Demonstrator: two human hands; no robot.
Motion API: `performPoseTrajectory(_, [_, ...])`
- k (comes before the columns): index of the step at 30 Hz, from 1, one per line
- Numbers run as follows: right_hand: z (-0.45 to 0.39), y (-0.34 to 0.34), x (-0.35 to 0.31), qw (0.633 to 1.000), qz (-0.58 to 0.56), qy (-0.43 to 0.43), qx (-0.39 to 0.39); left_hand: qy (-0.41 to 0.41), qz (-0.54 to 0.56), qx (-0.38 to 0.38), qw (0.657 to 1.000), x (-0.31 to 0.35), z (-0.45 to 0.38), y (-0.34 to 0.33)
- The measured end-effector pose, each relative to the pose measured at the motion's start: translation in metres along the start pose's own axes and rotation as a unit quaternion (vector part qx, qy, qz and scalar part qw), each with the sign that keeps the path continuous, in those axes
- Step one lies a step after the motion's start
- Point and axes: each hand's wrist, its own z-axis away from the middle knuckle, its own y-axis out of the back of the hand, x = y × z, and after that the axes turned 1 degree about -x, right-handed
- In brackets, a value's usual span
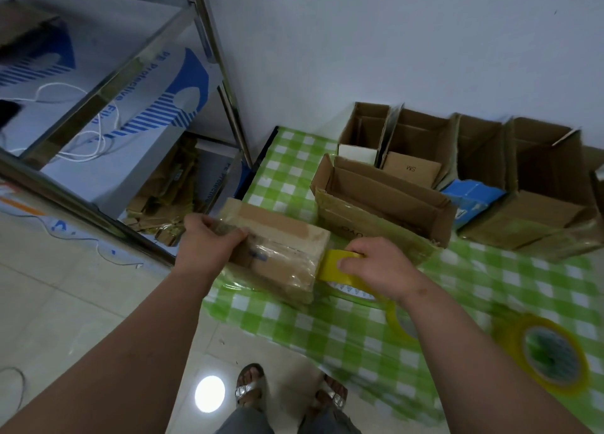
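Head view: your left forearm runs up from the lower left. Your left hand [209,237] curls its fingers over the left end of the box [284,254] and grips it. Your right forearm comes in from the lower right. Your right hand [379,267] grips the yellow tape roll [330,265], thumb pressed on its outer face. Box lies at the left edge of the checked table [490,286], between your two hands. Tape roll sits against the box's right end. Second tape roll [510,335] lies flat on the table, right of your right arm. Open carton [385,205] stands just behind the box
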Motion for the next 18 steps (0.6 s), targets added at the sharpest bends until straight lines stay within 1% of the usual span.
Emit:
performPoseTrajectory(2, [0.011,0.003,0.0,0.994,-0.105,-0.015,0.008,-0.047,-0.008,-0.017,0.999,0.01,-0.005,0.005])
performPoseTrajectory(4, [0.023,0.003,0.002,0.983,-0.179,-0.04,0.012,-0.101,0.001,-0.036,0.994,0.026,-0.011,0.005])
performPoseTrajectory(7, [0.037,-0.01,0.006,0.968,-0.242,-0.063,0.009,-0.179,-0.004,-0.047,0.983,0.054,-0.024,-0.005])
performPoseTrajectory(8, [0.04,-0.017,0.007,0.962,-0.266,-0.067,0.01,-0.192,-0.012,-0.053,0.98,0.06,-0.03,-0.01])
performPoseTrajectory(9, [0.042,-0.025,0.008,0.953,-0.293,-0.075,0.012,-0.186,-0.016,-0.068,0.98,0.064,-0.036,-0.015])
performPoseTrajectory(11, [0.044,-0.042,0.009,0.94,-0.329,-0.086,0.016,-0.125,-0.004,-0.131,0.983,0.063,-0.046,-0.022])
performPoseTrajectory(12, [0.045,-0.051,0.009,0.941,-0.328,-0.083,0.017,-0.097,0.003,-0.168,0.981,0.057,-0.048,-0.024])
performPoseTrajectory(13, [0.044,-0.059,0.009,0.943,-0.322,-0.08,0.014,-0.082,0.004,-0.189,0.978,0.05,-0.048,-0.025])
performPoseTrajectory(14, [0.043,-0.067,0.008,0.944,-0.321,-0.076,0.008,-0.075,0.003,-0.192,0.978,0.043,-0.048,-0.025])
performPoseTrajectory(16, [0.041,-0.079,0.004,0.94,-0.335,-0.073,0.004,-0.08,-0.004,-0.163,0.983,0.03,-0.043,-0.024])
performPoseTrajectory(18, [0.037,-0.085,-0.002,0.939,-0.337,-0.064,0.013,-0.126,-0.039,-0.137,0.982,0.015,-0.026,-0.025])
